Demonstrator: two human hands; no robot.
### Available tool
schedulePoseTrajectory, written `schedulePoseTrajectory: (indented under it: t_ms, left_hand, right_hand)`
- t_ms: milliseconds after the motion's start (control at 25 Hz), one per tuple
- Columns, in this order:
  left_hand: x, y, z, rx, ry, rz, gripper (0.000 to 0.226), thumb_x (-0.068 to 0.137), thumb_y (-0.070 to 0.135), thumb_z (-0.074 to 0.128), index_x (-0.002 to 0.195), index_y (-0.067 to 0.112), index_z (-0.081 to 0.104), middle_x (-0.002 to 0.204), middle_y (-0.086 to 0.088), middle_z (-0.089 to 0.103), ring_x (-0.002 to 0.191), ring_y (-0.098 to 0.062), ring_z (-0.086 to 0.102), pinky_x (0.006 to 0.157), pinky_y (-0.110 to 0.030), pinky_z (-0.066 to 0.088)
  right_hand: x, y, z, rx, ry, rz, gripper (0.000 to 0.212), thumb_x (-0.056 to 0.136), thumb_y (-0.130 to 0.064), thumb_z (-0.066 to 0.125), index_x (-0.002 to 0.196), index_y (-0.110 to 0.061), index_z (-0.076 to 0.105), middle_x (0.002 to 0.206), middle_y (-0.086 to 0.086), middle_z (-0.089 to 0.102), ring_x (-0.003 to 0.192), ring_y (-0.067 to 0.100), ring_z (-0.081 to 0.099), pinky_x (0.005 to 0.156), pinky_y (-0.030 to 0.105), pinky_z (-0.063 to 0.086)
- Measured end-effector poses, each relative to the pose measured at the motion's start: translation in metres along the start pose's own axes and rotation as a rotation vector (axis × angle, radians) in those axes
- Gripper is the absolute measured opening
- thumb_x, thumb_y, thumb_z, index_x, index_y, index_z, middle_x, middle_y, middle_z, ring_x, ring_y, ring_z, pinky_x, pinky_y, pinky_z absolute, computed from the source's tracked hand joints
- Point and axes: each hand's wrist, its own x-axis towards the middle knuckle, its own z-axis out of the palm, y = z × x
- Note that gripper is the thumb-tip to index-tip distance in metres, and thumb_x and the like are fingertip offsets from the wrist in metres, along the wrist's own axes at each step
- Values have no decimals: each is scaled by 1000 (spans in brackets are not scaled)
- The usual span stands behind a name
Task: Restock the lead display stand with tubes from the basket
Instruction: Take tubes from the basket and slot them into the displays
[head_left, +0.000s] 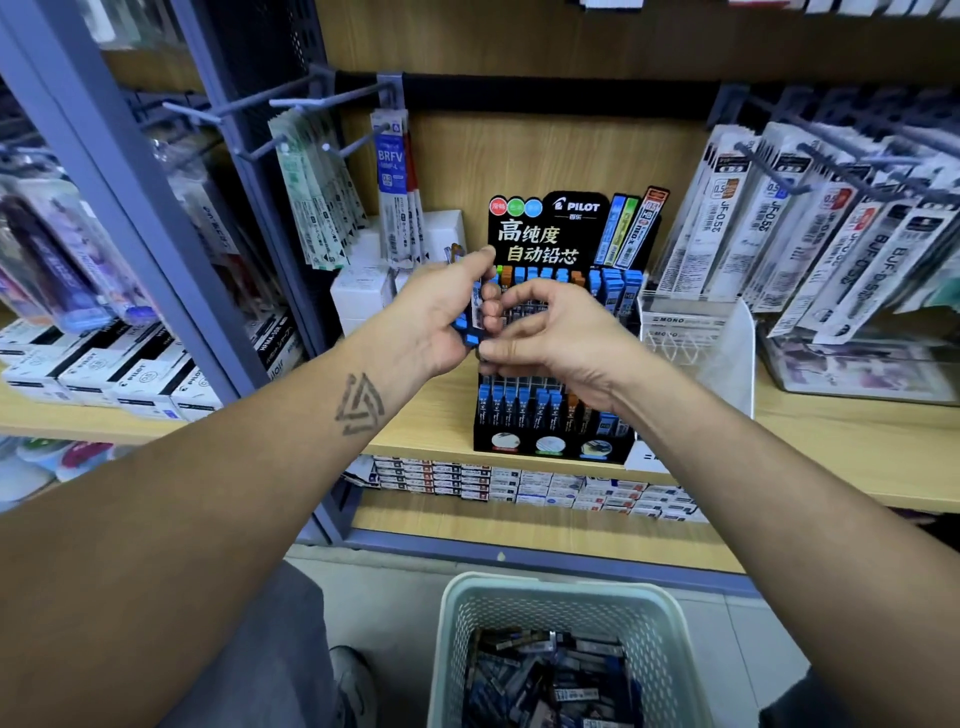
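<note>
The black Pilot lead display stand (550, 441) sits on the wooden shelf, its tiers filled with blue-capped and a few orange-capped tubes. My left hand (441, 317) grips a small bunch of blue-capped lead tubes (470, 322) in front of the stand's upper tier. My right hand (556, 332) is beside it, fingers curled, pinching at the lower end of that bunch. Whether the right hand has one tube free I cannot tell. The pale green basket (556, 597) on the floor below holds several dark lead tubes.
Refill packs hang on hooks left (317, 192) and right (810, 223) of the stand. A clear Mono display box (696, 338) stands right of it. White boxes (363, 291) sit behind on the left. Small boxes line the lower shelf (519, 483).
</note>
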Motion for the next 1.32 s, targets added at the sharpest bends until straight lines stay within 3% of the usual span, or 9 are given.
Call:
schedulePoseTrajectory:
  t_ms: [120,360,600,880,1000,1120,1320]
  left_hand:
    - [0,-4,9,-40,29,1,27,103,26,55,79,12,52,50,0,45,38,-12,41,39,-18,38]
    - [11,5,4,-348,131,23,34,105,26,49,74,14,47,50,3,41,38,-9,36,37,-18,34]
    - [5,-2,8,-65,26,-73,27,99,23,62,76,16,48,47,6,37,35,-4,28,31,-17,22]
    - [-3,-11,12,416,-92,-109,17,90,14,73,93,7,58,67,-10,63,35,-4,30,31,-15,22]
    - [-7,-8,9,466,-177,-107,13,90,12,73,87,4,63,72,-12,66,37,-4,31,33,-15,22]
    - [-5,-3,4,449,-175,-74,9,92,6,69,87,2,62,69,-12,64,36,-4,32,32,-16,22]
    - [-7,6,-3,407,-219,-146,13,97,13,63,97,0,64,74,-11,68,36,-1,30,32,-13,24]
  right_hand:
    - [-5,-1,-9,-50,27,6,53,77,12,76,122,-1,52,81,20,74,73,30,74,61,30,59]
    - [-23,-8,-38,-209,-123,119,52,79,13,72,126,-5,60,93,25,73,81,34,74,70,33,63]
    - [-27,-11,-59,-93,-119,117,78,80,18,68,144,-23,49,80,19,69,91,43,72,74,37,63]
    - [-21,-14,-54,-192,78,-53,47,85,8,71,125,-7,54,79,22,70,78,35,75,68,34,63]
    - [-13,-15,-51,-249,124,-88,19,94,2,63,112,1,58,80,21,74,72,32,75,63,31,61]
    - [-5,-18,-47,-253,166,-88,15,95,-2,64,110,0,63,78,21,73,64,28,72,52,27,56]
    - [6,-21,-45,-6,267,-211,15,93,0,65,106,4,70,87,19,72,76,23,70,72,26,59]
